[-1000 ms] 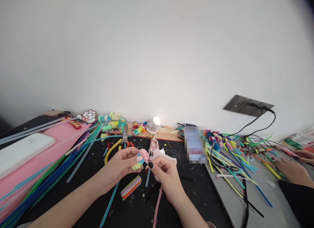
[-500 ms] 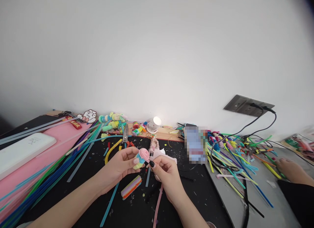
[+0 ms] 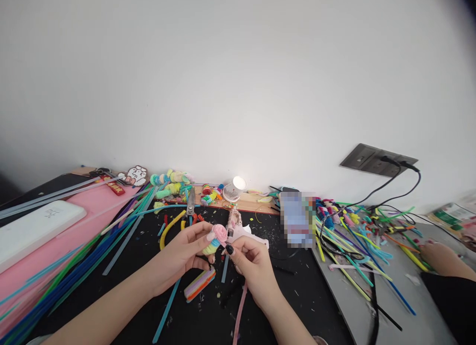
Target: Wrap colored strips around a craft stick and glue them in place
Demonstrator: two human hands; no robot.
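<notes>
My left hand is closed around a small coiled pipe-cleaner piece, yellow below, blue in the middle. A pink spiral like a rose tops it, facing me. Close against its right side, my right hand is pinched, thumb on forefinger. From beneath that hand a pink pipe cleaner trails toward me; its upper end is hidden by the fingers. Just beyond lies a pale pink glue gun, partly covered by my right hand. Under my left fingers rests a striped bundle of short pipe-cleaner lengths.
Pliers and a white paper cup stand toward the wall. Long pipe cleaners and a white case lie left. A blurred-out phone and tangled pipe cleaners lie right, near another person's hand.
My left hand has turned the coiled piece slightly, so its pink spiral faces me more and has shifted a little to the right. My right hand keeps its pinch.
</notes>
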